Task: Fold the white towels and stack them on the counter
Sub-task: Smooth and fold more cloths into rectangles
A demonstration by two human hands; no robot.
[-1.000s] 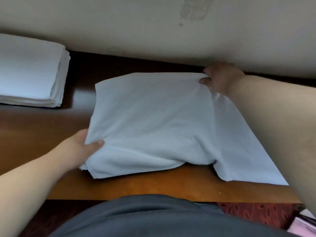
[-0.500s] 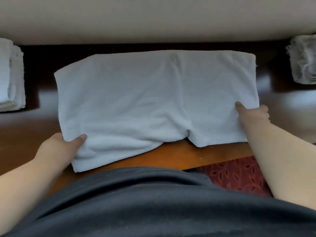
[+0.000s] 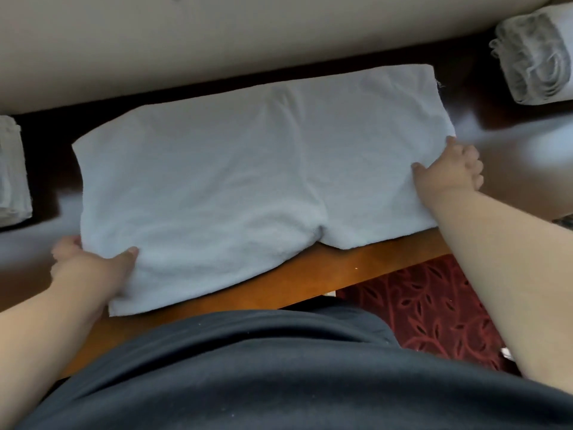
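Observation:
A white towel, folded into a long rectangle, lies across the wooden counter, with a crease dipping at the middle of its near edge. My left hand grips the towel's near left corner, thumb on top. My right hand pinches the towel's right edge, thumb on top and fingers curled under. A stack of folded white towels sits at the counter's far left, partly cut off by the frame.
A rumpled pile of white towels sits at the back right of the counter. A beige wall runs along the back. The counter's near edge borders red patterned carpet. My dark shirt fills the bottom.
My right hand has moved from the towel's far corner to its right edge. The towel now lies spread wide and flat. The view has shifted right, showing the rumpled pile.

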